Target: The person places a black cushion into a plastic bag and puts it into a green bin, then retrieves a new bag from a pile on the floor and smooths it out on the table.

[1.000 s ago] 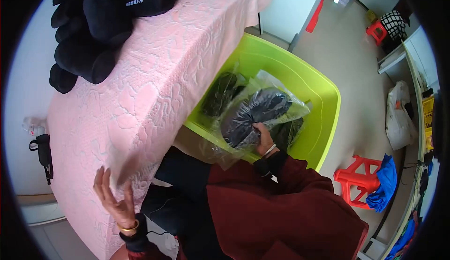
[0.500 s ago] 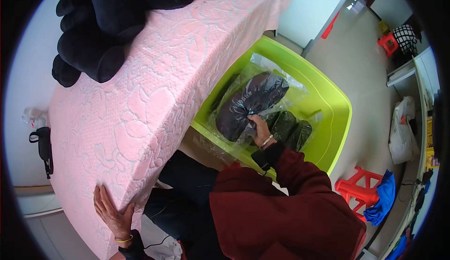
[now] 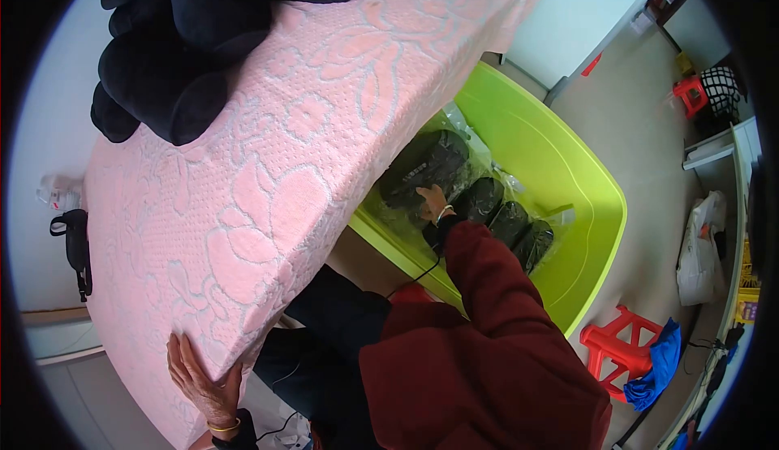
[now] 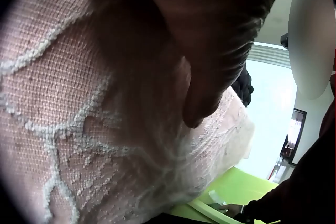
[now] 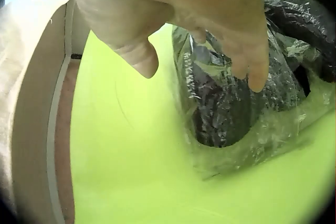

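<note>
Right hand (image 3: 434, 203) was relaxed, fingers uncurled, over the bagged black pillow (image 3: 428, 162) inside the green tub (image 3: 572, 178); left hand (image 3: 203, 385) rested fingers-extended on the pink-covered desk (image 3: 272, 215).

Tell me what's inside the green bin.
Dark items in clear plastic bags lie in the green bin, with the right hand over the largest-looking one. Whatever lies beneath them is covered, and the pink cloth hides part of the bin, so anything there cannot be seen.
</note>
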Demonstrator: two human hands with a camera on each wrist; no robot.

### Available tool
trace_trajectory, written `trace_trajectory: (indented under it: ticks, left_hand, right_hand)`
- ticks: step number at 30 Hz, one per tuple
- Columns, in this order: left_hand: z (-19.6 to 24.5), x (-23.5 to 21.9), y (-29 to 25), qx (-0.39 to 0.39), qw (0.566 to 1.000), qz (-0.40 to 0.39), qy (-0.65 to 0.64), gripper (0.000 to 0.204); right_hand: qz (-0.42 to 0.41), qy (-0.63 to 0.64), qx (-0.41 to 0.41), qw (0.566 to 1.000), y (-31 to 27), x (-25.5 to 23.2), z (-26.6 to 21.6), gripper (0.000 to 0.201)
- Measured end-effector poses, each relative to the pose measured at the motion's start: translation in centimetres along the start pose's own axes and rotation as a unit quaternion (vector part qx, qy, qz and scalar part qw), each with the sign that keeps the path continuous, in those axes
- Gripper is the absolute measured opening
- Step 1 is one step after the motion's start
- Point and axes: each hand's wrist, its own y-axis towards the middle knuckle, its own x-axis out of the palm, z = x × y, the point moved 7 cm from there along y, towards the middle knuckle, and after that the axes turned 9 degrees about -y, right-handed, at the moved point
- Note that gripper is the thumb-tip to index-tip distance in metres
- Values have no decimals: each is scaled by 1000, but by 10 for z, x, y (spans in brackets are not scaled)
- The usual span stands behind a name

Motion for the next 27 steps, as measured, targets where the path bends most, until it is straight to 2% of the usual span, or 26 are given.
trace_trajectory:
  ticks: [1, 7, 10, 13, 15, 17, 19, 20, 21, 22, 24, 25, 27]
  left_hand:
    - [0, 1, 0, 0, 1000, -2, 0, 94]
    - [-1, 2, 0, 10, 1000, 6, 5, 92]
    - [1, 1, 0, 11, 1000, 8, 6, 91]
    - [2, 0, 1, 10, 1000, 14, 4, 89]
    - [2, 1, 1, 14, 1000, 16, -8, 89]
    - [0, -2, -1, -4, 1000, 29, -4, 88]
    - [6, -5, -1, 32, 999, 21, -22, 87]
    - [7, -7, 0, 24, 999, 21, -25, 86]
    - [9, -9, 1, 17, 999, 21, -30, 86]
    - [5, -11, 1, -7, 999, 32, -17, 86]
    - [4, -11, 1, 10, 998, 33, -47, 83]
    - [0, -10, 1, -10, 998, 40, -40, 83]
    - [0, -10, -1, 17, 997, 48, -60, 84]
  right_hand:
    - [-43, -21, -4, 999, 3, 2, 4, 98]
    - [-53, -37, -14, 998, 15, 0, 31, 88]
    - [-61, -24, -27, 998, 9, 4, 30, 85]
    - [7, 26, -11, 1000, 3, -3, 21, 41]
    - [-9, 44, -27, 999, 5, -11, 20, 36]
    - [-60, 74, -57, 994, 15, -15, 20, 27]
    - [-43, 126, -87, 987, 10, -23, 16, 18]
    - [-89, 116, -92, 985, 6, -25, 8, 17]
    - [-26, 134, -75, 988, -26, -26, -8, 15]
    - [-36, 116, -102, 987, -37, -24, -17, 16]
    - [-49, 59, -151, 985, -57, -25, -36, 17]
    - [-54, 18, -173, 983, -77, -21, -50, 18]
    - [-99, -41, -175, 979, -127, -3, -78, 17]
